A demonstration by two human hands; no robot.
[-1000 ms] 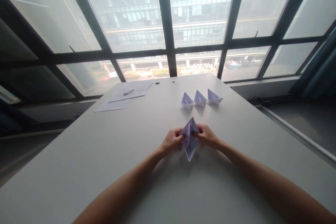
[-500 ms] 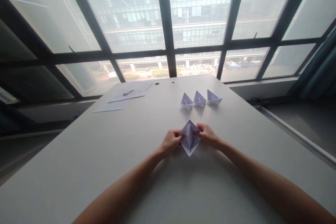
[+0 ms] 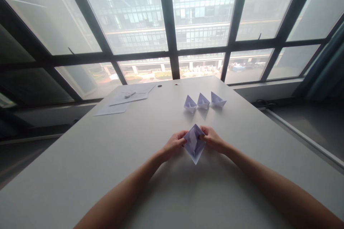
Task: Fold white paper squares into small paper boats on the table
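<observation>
A folded white paper boat [image 3: 195, 152] is held between both hands above the table, its open hollow with the central peak turned towards me. My left hand [image 3: 175, 142] pinches its left side. On the opposite side, my right hand [image 3: 212, 138] grips the edge, with the thumb inside the fold. The fingers behind the paper are partly hidden. Beyond the hands, three finished-looking paper boats stand in a row: a left one [image 3: 190, 106], a middle one [image 3: 203, 103] and a right one [image 3: 218, 102].
The white table [image 3: 88, 164] reaches to a large window with dark frames [image 3: 174, 35]. Sheets of paper [image 3: 114, 109] lie at its far left, with a small white object [image 3: 130, 95] on top. Two round holes show near the far edge. A curtain [image 3: 322, 64] hangs at right.
The held paper boat has tilted slightly, and its near tip has shifted a little lower. Both hands keep their hold. The whole view has shifted slightly.
</observation>
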